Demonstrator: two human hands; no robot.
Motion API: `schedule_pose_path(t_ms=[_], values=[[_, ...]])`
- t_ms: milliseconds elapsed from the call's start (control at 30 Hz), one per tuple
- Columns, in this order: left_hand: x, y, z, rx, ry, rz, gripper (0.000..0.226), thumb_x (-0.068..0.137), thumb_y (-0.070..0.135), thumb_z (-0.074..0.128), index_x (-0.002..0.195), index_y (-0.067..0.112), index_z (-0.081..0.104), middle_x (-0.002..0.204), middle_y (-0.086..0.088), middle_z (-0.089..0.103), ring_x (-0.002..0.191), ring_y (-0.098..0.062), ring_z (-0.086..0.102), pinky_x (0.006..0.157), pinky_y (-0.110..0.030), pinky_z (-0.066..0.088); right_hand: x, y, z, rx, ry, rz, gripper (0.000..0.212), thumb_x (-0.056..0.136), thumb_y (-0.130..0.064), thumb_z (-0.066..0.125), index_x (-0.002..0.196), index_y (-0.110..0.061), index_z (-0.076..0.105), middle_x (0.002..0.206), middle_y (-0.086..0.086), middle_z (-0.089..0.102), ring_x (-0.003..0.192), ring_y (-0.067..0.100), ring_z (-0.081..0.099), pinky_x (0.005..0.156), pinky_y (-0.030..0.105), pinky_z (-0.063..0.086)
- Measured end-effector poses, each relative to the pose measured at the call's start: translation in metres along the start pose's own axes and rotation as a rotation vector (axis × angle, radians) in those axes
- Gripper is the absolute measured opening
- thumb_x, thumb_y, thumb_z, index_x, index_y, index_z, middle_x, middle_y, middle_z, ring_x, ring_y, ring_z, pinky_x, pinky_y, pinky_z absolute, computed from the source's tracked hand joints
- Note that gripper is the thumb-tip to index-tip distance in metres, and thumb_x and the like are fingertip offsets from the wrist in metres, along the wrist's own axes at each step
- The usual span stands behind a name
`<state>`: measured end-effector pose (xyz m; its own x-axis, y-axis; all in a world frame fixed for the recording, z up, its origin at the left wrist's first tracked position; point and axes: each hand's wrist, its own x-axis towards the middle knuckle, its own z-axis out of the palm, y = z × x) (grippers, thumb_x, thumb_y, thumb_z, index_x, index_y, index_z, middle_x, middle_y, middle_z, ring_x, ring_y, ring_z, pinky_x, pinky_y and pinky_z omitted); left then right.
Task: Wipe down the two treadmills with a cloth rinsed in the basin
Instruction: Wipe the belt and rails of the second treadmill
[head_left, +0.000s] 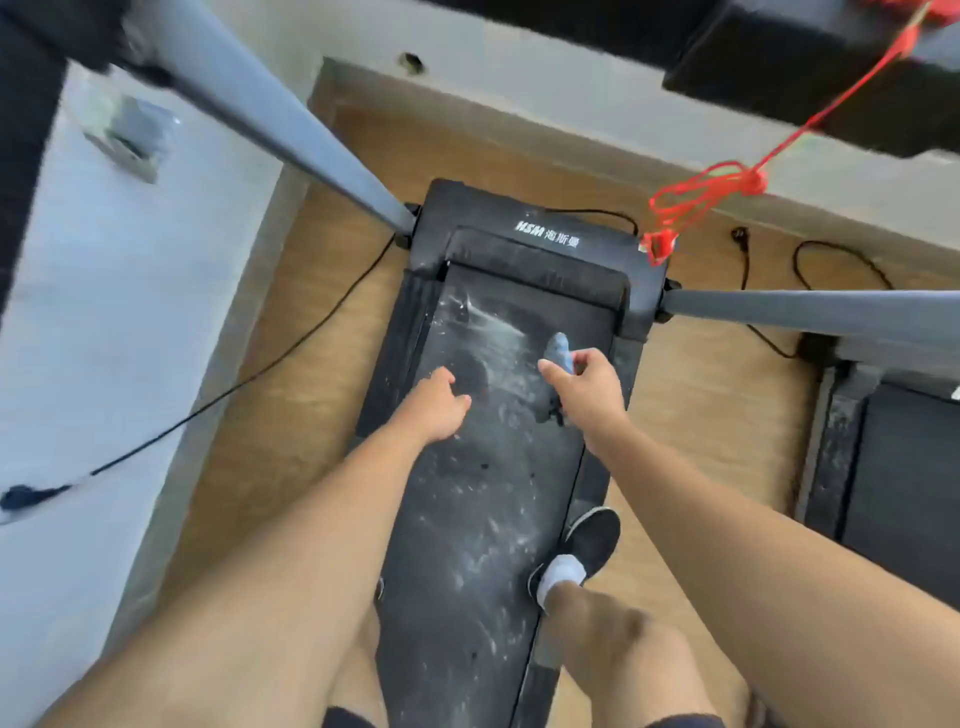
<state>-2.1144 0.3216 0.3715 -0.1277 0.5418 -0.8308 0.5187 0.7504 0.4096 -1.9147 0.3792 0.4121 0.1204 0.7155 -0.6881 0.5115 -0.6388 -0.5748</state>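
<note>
**Now wiping the dusty belt, far end first**

Grips a crumpled blue-grey cloth (560, 349) in the right hand (589, 387), with fingers clamped round it, and presses it onto the far part of the black, dust-streaked treadmill belt (483, 493), just short of the black motor cover (519, 218). Seems set there to begin at the far end and work back toward the near one. Holds the left hand (434, 405) beside it above the belt, with fingers loosely curled, slightly apart and gripping nothing, probably for balance while bending. Plants a black shoe with a white sock (592, 540) on the right side rail, seemingly to stay off the surface being cleaned. Shows white smears over most of the belt, so judged early in the job.

Must work between two slanted grey uprights, left (270, 119) and right (810, 306). Should mind the red coiled safety cord (706, 195) dangling over the far right corner, and the thin black cable (291, 343) trailing across the wooden floor (291, 405) at left. Notes a second black treadmill (904, 467) at the right edge, dusty along its rail and apparently untouched. Cannot find the basin anywhere in view.
</note>
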Motion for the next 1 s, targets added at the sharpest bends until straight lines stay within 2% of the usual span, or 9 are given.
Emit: schedule_pose_path(t_ms=[100,267,467,567,633,733,833,933,1000], values=[[0.083,-0.033,0.017,0.179,0.054,0.043,0.058,0.106,0.031,0.055,0.157,0.012,0.035,0.158,-0.014,0.041,0.136,-0.035,0.053,0.103,-0.039,0.044,0.071,0.023,0.038,-0.04,-0.041,-0.016,0.02,0.092,-0.02,0.067,0.107,-0.012,0.057,0.087,0.0,0.059,0.068,0.015,0.054,0.061,0.033,0.049],[0.218,-0.104,0.053,0.311,0.189,0.036,0.061,0.105,0.026,0.053,0.159,0.014,0.028,0.164,-0.013,0.027,0.137,-0.041,0.048,0.111,-0.052,0.042,0.196,0.07,0.123,-0.057,-0.041,-0.105,0.015,0.084,-0.022,0.066,0.095,-0.018,0.057,0.082,0.0,0.063,0.071,0.018,0.059,0.075,0.043,0.056],[0.317,-0.213,0.112,0.411,0.455,0.004,0.076,0.11,0.036,0.045,0.169,0.015,0.003,0.177,-0.004,-0.01,0.163,-0.029,0.004,0.128,-0.051,0.022,0.296,0.119,0.197,-0.112,-0.066,-0.199,0.011,0.092,-0.019,0.061,0.102,-0.017,0.055,0.086,-0.003,0.059,0.065,0.014,0.053,0.063,0.032,0.048],[0.349,-0.248,0.124,0.549,0.609,0.132,0.071,0.111,0.04,0.038,0.169,0.014,0.007,0.177,-0.004,-0.008,0.164,-0.025,0.0,0.13,-0.051,0.017,0.339,0.103,0.216,-0.167,-0.006,-0.407,0.015,0.096,-0.02,0.059,0.11,-0.019,0.055,0.089,-0.01,0.057,0.069,0.008,0.053,0.06,0.026,0.044],[0.376,-0.252,0.118,0.619,0.691,0.244,0.067,0.111,0.042,0.035,0.169,0.014,0.014,0.178,-0.002,-0.004,0.164,-0.022,0.002,0.129,-0.052,0.018,0.361,0.086,0.231,-0.235,0.02,-0.59,0.022,0.096,-0.021,0.057,0.117,-0.019,0.056,0.097,-0.007,0.06,0.078,0.012,0.056,0.067,0.029,0.048],[0.414,-0.247,0.099,0.645,0.752,0.327,0.066,0.112,0.044,0.032,0.169,0.015,0.015,0.178,-0.001,0.0,0.164,-0.021,0.001,0.128,-0.055,0.017,0.381,0.086,0.262,-0.575,0.027,-0.795,0.034,0.097,-0.03,0.058,0.129,-0.02,0.057,0.121,0.003,0.06,0.102,0.024,0.061,0.081,0.039,0.051],[0.433,-0.253,0.091,0.699,0.787,0.355,0.068,0.111,0.046,0.028,0.17,0.017,0.009,0.178,0.002,-0.003,0.164,-0.02,-0.002,0.127,-0.056,0.02,0.391,0.114,0.289,-0.912,-0.041,-0.852,0.035,0.097,-0.039,0.058,0.126,-0.019,0.061,0.121,0.004,0.063,0.109,0.03,0.061,0.084,0.042,0.055],[0.438,-0.264,0.09,0.735,0.842,0.371,0.066,0.111,0.041,0.024,0.17,0.017,0.008,0.178,0.003,-0.005,0.164,-0.019,-0.002,0.127,-0.052,0.024,0.406,0.137,0.307,-0.917,0.066,-1.16,0.032,0.09,-0.021,0.059,0.12,-0.009,0.062,0.118,0.01,0.061,0.106,0.033,0.055,0.082,0.048,0.054],[0.439,-0.263,0.091,0.726,0.851,0.399,0.064,0.111,0.038,0.024,0.17,0.017,0.011,0.178,0.003,-0.002,0.164,-0.019,0.001,0.125,-0.051,0.028,0.422,0.145,0.312,-0.914,0.097,-1.274,0.044,0.091,-0.021,0.059,0.132,-0.005,0.058,0.137,0.016,0.055,0.121,0.037,0.053,0.097,0.048,0.05]])
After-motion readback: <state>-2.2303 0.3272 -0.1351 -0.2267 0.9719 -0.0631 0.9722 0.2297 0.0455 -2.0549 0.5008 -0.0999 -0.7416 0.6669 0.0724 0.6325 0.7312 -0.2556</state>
